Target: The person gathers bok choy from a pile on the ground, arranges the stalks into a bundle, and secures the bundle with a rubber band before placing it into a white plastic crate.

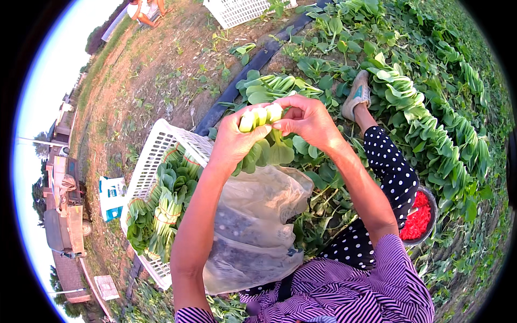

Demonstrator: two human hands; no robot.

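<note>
My left hand (236,137) and my right hand (309,121) are both closed on a small bunch of bok choy (258,118). Its pale stem ends point up, and its leaves hang below my fingers. Just beyond my hands, loose bok choy (278,87) lies on the ground. A clouded plastic sheet (250,234) covers my lap. To the left stands a white plastic crate (141,169) holding several banded bunches of greens (166,218). Beside my right leg sits a round tub (434,214) of small red bands (418,218), apparently rubber.
Rows of pulled bok choy (420,117) lie at right. A dark hose (258,64) crosses the ground ahead. Farther off are another white crate (238,12), a crouching person (143,12), a printed bag (111,198) and a parked cargo vehicle (68,194). My shoe (357,97) rests among leaves.
</note>
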